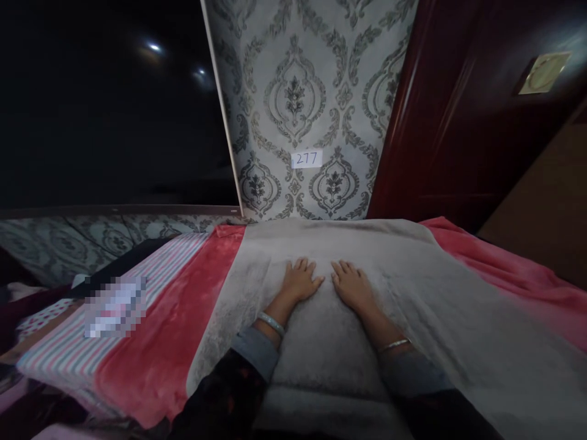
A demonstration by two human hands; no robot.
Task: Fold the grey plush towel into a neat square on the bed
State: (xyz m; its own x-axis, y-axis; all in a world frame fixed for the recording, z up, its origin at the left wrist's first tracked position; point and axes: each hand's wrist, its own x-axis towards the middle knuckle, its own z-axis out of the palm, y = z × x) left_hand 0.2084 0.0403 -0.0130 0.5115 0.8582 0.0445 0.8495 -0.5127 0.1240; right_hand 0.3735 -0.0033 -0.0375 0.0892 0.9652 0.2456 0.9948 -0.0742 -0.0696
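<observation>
A grey blanket (321,348) lies spread out before me, its plush surface lightly creased. My left hand (300,280) rests flat on it with fingers spread, a bracelet at the wrist. To its right, my right hand (352,282) also lies palm down on the grey cloth, fingers apart and holding nothing. A narrow gap separates the two hands. Under the grey blanket, a red plush cloth (183,311) shows along the left side, and red cloth (499,256) appears again at the right.
Striped cloth (59,348) lies at the left, with a blurred item (114,308) on it. Behind stand a patterned wall (293,91) with a paper marked 277 (307,159), a large dark screen (105,110) and a dark red door (449,110).
</observation>
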